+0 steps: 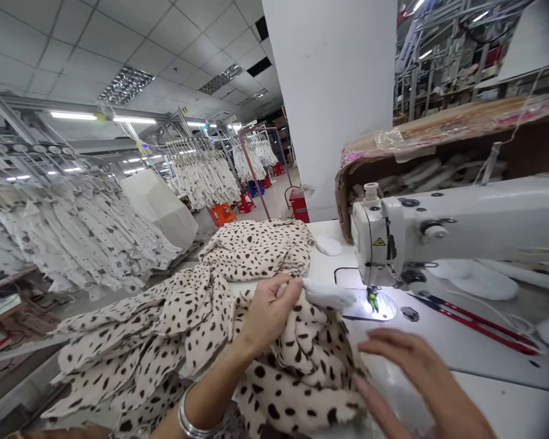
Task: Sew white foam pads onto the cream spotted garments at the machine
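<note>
Cream fabric with dark spots [297, 390] lies bunched on the sewing table, below and around my hands. My left hand [272, 308] is closed on this spotted fabric, with a white padded piece [327, 295] sticking out to the right of its fingers. My right hand [412, 372], blurred, has its thumb and fingers apart beside the fabric's right edge; whether a fingertip touches the cloth I cannot tell. Just beyond stands a white sewing machine [439, 219], its lit presser foot [373, 299] to the right of the white piece.
Red-handled scissors [485, 326] lie on the machine bed. A white pad [328, 245] rests by an open cardboard box [345, 195] of white pieces. More spotted fabric [260, 244] is heaped behind and left. A white pillar [333, 91] rises behind; garments [82, 225] hang at left.
</note>
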`<state>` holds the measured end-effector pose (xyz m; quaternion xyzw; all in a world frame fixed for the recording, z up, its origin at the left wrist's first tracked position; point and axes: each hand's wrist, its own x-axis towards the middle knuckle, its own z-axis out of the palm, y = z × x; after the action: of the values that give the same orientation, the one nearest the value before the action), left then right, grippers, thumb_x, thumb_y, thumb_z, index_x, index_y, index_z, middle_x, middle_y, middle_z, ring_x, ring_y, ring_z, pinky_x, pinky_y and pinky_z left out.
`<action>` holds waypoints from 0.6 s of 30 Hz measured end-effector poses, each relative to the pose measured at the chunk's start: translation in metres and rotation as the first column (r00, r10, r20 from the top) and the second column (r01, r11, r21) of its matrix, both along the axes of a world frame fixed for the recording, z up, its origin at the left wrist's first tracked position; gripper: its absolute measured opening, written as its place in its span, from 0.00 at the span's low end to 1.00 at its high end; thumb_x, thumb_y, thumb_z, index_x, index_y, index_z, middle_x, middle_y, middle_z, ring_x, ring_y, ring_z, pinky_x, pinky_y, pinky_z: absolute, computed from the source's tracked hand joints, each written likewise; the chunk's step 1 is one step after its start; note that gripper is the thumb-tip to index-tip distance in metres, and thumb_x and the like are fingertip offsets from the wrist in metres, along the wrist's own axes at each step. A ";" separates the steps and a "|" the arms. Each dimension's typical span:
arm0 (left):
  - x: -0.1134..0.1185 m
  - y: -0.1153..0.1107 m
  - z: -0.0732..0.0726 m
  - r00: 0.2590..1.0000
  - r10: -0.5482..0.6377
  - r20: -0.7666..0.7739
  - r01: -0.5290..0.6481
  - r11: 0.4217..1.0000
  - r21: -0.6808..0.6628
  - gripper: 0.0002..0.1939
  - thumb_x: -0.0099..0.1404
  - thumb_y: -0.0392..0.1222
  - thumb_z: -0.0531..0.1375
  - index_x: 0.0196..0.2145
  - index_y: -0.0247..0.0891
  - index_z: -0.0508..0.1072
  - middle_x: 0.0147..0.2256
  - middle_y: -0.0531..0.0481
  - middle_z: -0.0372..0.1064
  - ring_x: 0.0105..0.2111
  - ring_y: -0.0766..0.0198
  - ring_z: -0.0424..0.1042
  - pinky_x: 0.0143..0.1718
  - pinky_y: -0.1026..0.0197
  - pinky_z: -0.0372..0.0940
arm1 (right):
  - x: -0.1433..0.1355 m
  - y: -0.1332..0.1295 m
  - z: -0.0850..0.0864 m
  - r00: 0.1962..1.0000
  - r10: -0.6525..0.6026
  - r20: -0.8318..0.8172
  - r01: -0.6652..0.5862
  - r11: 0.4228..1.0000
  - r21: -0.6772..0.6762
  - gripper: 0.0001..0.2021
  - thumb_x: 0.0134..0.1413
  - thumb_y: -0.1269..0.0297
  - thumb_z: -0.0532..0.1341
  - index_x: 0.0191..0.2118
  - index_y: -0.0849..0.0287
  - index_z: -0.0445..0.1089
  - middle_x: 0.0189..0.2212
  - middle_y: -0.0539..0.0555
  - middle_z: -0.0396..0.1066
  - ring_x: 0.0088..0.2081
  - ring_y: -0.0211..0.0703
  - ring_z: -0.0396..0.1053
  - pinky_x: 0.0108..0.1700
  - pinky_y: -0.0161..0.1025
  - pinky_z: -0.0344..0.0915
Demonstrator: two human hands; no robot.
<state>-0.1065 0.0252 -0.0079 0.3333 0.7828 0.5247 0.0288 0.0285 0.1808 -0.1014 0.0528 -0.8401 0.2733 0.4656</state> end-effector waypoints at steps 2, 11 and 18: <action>0.008 0.005 0.001 0.999 -0.048 0.008 0.049 0.997 -0.059 0.22 0.70 0.47 0.53 0.21 0.38 0.53 0.21 0.57 0.47 0.22 0.70 0.48 0.24 0.65 0.47 | -0.002 0.005 0.015 0.993 -0.114 -0.030 0.111 0.991 -0.073 0.16 0.60 0.59 0.58 0.53 0.56 0.65 0.50 0.59 0.66 0.51 0.50 0.67 0.51 0.43 0.68; 0.024 0.013 0.003 0.947 -0.281 0.157 0.303 0.942 -0.146 0.22 0.69 0.49 0.51 0.20 0.38 0.53 0.20 0.58 0.44 0.21 0.71 0.45 0.21 0.65 0.44 | -0.008 0.016 0.031 0.950 0.210 0.232 -0.100 0.907 -0.409 0.12 0.64 0.58 0.55 0.50 0.50 0.69 0.35 0.49 0.73 0.30 0.38 0.71 0.19 0.27 0.65; 0.033 0.013 -0.001 0.981 -0.173 -0.084 0.166 0.982 -0.091 0.13 0.56 0.43 0.68 0.35 0.37 0.70 0.26 0.56 0.63 0.24 0.70 0.60 0.24 0.69 0.55 | -0.005 0.018 0.035 0.976 0.190 0.108 -0.136 0.913 -0.384 0.10 0.63 0.60 0.57 0.49 0.47 0.70 0.39 0.47 0.74 0.33 0.34 0.72 0.33 0.24 0.68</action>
<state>-0.0736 0.0385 -0.0090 0.4209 0.7734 0.4712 0.0517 0.0238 0.1983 -0.0664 0.0134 -0.7963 0.4693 0.3814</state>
